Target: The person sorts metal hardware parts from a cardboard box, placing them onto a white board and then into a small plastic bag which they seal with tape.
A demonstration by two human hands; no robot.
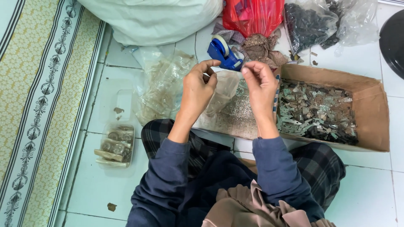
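The left hand (201,86) and right hand (259,84) are raised side by side over the lap, each with a narrow grip: thumb and forefinger pinched together. What sits between the fingertips is too small to tell; it may be a tiny part or the mouth of the clear bag (223,94) hanging just below the left hand.

In my judgement the main risk is a drop: anything that small, held only by fingertips, could slip and vanish among the loose clear bags (164,84) at 10 o'clock or on the tiled floor (370,193). A slack bag mouth could also fold shut.

A shallow brown cardboard box (374,105) lies at 3 o'clock, filled with small flat metal parts (317,111), grey and silver. At 12 o'clock, touching distance from the fingers, stands a blue tape dispenser (223,52). Beyond it are a red plastic bag (252,17), two clear bags of dark pieces (307,25) at 1 o'clock, and a big white sack (151,19) at 11 o'clock. A clear tub (118,145) of packed bags sits at 8 o'clock, beside a patterned mat (38,105)
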